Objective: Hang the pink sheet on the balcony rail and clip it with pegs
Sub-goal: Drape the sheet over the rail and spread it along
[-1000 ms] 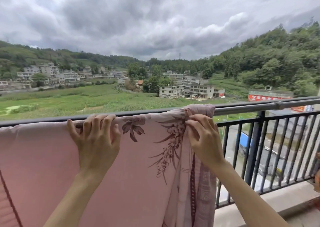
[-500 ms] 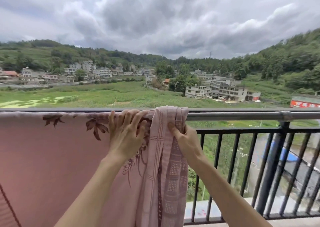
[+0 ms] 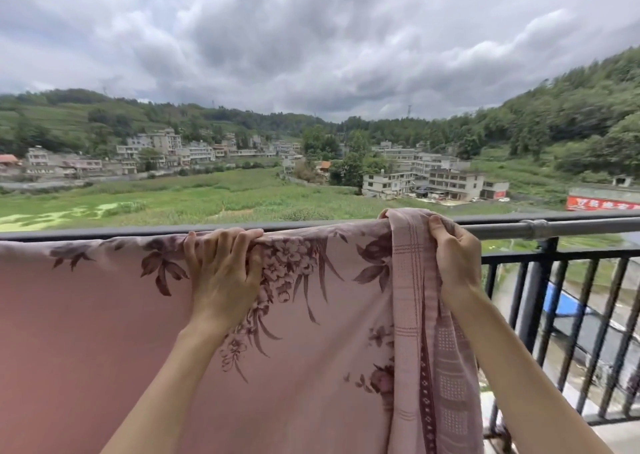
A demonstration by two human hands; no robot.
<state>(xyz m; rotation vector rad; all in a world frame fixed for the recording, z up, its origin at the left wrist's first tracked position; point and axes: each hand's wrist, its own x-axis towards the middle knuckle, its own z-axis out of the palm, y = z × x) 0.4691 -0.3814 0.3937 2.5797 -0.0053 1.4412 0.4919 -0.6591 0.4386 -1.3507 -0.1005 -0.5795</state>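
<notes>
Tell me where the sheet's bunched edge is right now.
In the head view it hangs right of centre over the rail, gripped at the top by the right hand; the rest of the sheet spreads leftward, past the left hand.

The balcony rail [image 3: 540, 227] is a grey metal pipe that runs across the view, with a joint sleeve near its right end and black vertical bars under it. The pink sheet [image 3: 104, 332] hangs over the rail and covers it from the left edge to a bunched, striped border. Beyond that border the pipe is bare. The left hand [image 3: 221, 273] and right hand [image 3: 453, 256] press the sheet at the rail's top.
</notes>
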